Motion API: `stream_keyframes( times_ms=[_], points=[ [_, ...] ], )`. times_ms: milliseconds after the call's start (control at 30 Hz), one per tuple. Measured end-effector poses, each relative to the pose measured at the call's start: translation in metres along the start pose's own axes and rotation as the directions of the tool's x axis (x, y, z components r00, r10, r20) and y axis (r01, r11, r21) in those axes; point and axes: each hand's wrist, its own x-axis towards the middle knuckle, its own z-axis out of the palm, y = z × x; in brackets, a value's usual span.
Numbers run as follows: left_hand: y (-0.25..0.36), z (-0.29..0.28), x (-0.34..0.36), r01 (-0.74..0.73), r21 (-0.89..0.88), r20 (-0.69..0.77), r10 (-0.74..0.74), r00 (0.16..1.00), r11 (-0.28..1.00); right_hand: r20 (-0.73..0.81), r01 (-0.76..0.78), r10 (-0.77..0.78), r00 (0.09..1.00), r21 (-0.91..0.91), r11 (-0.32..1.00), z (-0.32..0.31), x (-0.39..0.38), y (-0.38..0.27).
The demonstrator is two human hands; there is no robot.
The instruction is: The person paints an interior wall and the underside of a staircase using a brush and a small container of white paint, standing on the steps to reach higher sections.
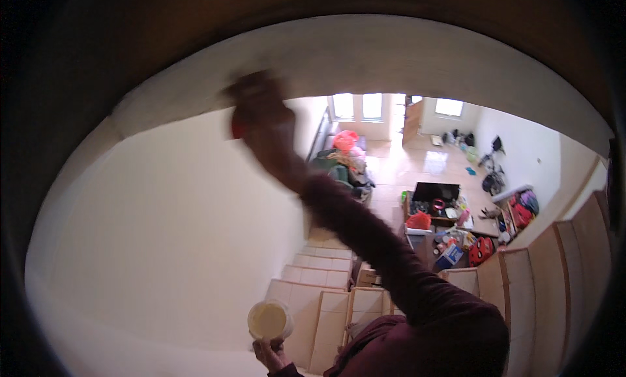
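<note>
My left hand is closed around the lower side of a round white tub low in the view. Pale cream stuff shows inside its open top. My right arm, in a dark maroon sleeve, reaches up across the view. At its end my right hand is raised against the underside edge of a grey-white beam. Its fingers are curled round a small tool with a red part. Motion smears the hand and tool, so the tool's kind cannot be made out.
Tiled stairs drop away below me, with more steps rising at the right. A plain cream wall fills the left. On the floor below stand a cluttered table, a heap of cloths and bags and an open door.
</note>
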Motion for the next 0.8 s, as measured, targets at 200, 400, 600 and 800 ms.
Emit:
stream_keyframes(
  times_ms=[200, 400, 600, 800],
  points=[
    [-0.016, 0.008, 0.012, 0.017, 0.085, -0.089, -0.01, 0.996, 0.996, 0.062, -0.196, 0.189, 0.98, 0.138, 0.971, -0.004, 0.012, 0.023],
    [-0.027, 0.031, 0.028, -0.027, -0.007, -0.043, 0.027, 0.999, 1.0, -0.18, -0.213, 0.155, 0.971, -0.376, 0.902, -0.245, 0.012, 0.123],
    [-0.021, 0.063, 0.04, 0.003, 0.074, -0.124, 0.006, 0.992, 0.997, -0.067, -0.162, 0.147, 0.987, -0.459, 0.874, -0.339, -0.002, 0.125],
    [-0.009, 0.042, 0.028, -0.035, 0.079, -0.176, 0.049, 0.983, 0.996, 0.435, -0.829, 0.78, 0.449, -0.125, 0.546, -0.251, -0.125, 0.088]
  ],
)
